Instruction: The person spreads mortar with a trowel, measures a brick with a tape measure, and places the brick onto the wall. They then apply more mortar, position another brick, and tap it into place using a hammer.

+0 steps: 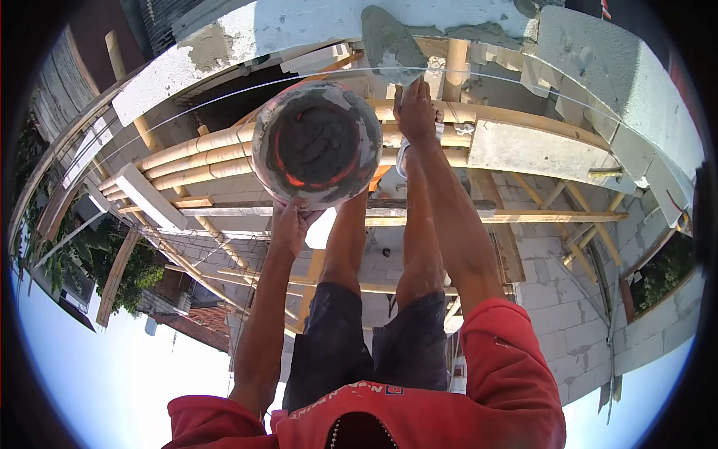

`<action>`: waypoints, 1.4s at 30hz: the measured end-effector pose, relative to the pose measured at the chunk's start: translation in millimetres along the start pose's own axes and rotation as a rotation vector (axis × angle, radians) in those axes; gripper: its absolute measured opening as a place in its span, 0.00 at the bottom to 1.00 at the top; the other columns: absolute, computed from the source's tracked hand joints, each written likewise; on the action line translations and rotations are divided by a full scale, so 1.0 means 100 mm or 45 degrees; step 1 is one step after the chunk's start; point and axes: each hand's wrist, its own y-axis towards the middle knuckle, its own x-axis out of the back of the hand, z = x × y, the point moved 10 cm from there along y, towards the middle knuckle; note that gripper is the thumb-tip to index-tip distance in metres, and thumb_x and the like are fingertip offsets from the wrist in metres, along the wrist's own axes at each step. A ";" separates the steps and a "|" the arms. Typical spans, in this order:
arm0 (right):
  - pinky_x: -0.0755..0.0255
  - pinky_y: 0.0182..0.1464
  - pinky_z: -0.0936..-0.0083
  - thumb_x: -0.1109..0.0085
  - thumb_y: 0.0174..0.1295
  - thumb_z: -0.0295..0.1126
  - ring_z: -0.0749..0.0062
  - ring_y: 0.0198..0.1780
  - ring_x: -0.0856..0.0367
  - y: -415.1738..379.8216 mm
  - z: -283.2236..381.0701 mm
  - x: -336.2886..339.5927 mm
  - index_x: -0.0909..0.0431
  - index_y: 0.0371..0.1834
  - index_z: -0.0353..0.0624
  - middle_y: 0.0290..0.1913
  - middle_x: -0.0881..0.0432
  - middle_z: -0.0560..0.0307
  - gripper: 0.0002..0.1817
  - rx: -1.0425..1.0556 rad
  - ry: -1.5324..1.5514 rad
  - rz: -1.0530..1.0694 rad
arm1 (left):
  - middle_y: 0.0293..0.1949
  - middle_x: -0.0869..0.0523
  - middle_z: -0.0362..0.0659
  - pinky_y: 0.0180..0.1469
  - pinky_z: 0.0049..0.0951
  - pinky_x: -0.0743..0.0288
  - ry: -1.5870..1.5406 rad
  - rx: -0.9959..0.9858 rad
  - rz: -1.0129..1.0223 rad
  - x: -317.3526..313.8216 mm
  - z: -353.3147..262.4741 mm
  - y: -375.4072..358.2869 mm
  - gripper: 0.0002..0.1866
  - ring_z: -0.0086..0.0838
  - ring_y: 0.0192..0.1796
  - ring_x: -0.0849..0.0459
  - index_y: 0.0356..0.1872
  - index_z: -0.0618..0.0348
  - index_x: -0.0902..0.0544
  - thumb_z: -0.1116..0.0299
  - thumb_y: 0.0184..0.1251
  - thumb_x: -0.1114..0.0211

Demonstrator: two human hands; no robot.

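Observation:
My left hand [295,217] grips the near rim of a round bucket [366,142], its fingers mostly hidden beneath. Wet grey mortar [318,142] fills much of the bucket, and a bit of orange shows on its inner wall. My right hand [419,112] is wrapped around the handle of a trowel [393,52]. The trowel's blade is coated with grey mortar and lies over the edge of the pale block wall [307,26]. A patch of mortar [486,34] is spread along the wall just right of the blade.
A taut white string [247,84] runs across in front of the wall. Bamboo poles [202,161] and timber form scaffolding under my feet, with open drops between. A pale block [149,196] rests at left, a large board [538,150] at right. Block walls [568,314] stand lower down.

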 end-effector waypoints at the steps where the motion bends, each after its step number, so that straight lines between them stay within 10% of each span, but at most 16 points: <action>1: 0.30 0.62 0.47 0.45 0.69 0.29 0.36 0.58 0.27 -0.17 0.03 0.01 0.37 0.61 0.27 0.55 0.27 0.30 0.23 0.051 -0.080 0.048 | 0.63 0.23 0.60 0.65 0.49 0.17 -0.018 -0.002 -0.025 0.01 0.00 -0.02 0.32 0.50 0.60 0.15 0.70 0.66 0.43 0.81 0.65 0.44; 13: 0.24 0.52 0.44 0.43 0.73 0.40 0.32 0.53 0.19 -1.40 0.83 1.29 0.32 0.68 0.39 0.62 0.24 0.32 0.26 -0.138 0.090 0.893 | 0.60 0.21 0.54 0.60 0.40 0.13 0.176 -0.151 -0.195 0.06 -0.08 0.06 0.30 0.40 0.56 0.13 0.68 0.65 0.38 0.80 0.63 0.44; 22: 0.19 0.48 0.47 0.50 0.75 0.42 0.35 0.46 0.14 -1.52 1.26 0.10 0.27 0.55 0.32 0.39 0.15 0.32 0.20 -0.028 -0.165 1.418 | 0.55 0.21 0.49 0.51 0.29 0.15 0.497 -0.315 -0.225 -0.18 -0.11 -0.03 0.26 0.30 0.52 0.15 0.62 0.68 0.32 0.74 0.63 0.36; 25: 0.22 0.37 0.51 0.48 0.75 0.42 0.43 0.34 0.15 -1.60 1.36 0.09 0.24 0.49 0.28 0.33 0.17 0.39 0.21 0.149 0.148 1.244 | 0.55 0.21 0.49 0.52 0.31 0.15 0.458 -0.322 -0.139 -0.26 -0.09 -0.02 0.27 0.30 0.54 0.16 0.63 0.68 0.32 0.73 0.63 0.35; 26: 0.26 0.25 0.65 0.47 0.77 0.45 0.64 0.22 0.21 -1.38 1.60 0.33 0.22 0.47 0.31 0.26 0.21 0.52 0.22 -0.227 0.360 1.460 | 0.55 0.21 0.49 0.52 0.31 0.15 0.447 -0.305 -0.105 -0.27 -0.05 0.02 0.28 0.31 0.55 0.16 0.63 0.68 0.32 0.73 0.63 0.35; 30: 0.32 0.22 0.81 0.44 0.77 0.48 0.83 0.20 0.29 -1.40 1.52 0.60 0.22 0.48 0.39 0.30 0.22 0.64 0.20 -0.910 0.863 1.690 | 0.54 0.20 0.50 0.54 0.34 0.14 0.387 -0.118 -0.078 -0.27 0.00 -0.03 0.28 0.33 0.54 0.15 0.64 0.67 0.32 0.73 0.64 0.36; 42: 0.27 0.34 0.80 0.44 0.77 0.43 0.78 0.31 0.22 -1.25 0.99 0.78 0.29 0.62 0.37 0.41 0.19 0.59 0.22 -0.907 1.555 1.181 | 0.60 0.21 0.59 0.64 0.45 0.16 -0.119 -0.072 -0.038 -0.02 0.05 0.05 0.27 0.47 0.60 0.15 0.68 0.69 0.38 0.81 0.68 0.45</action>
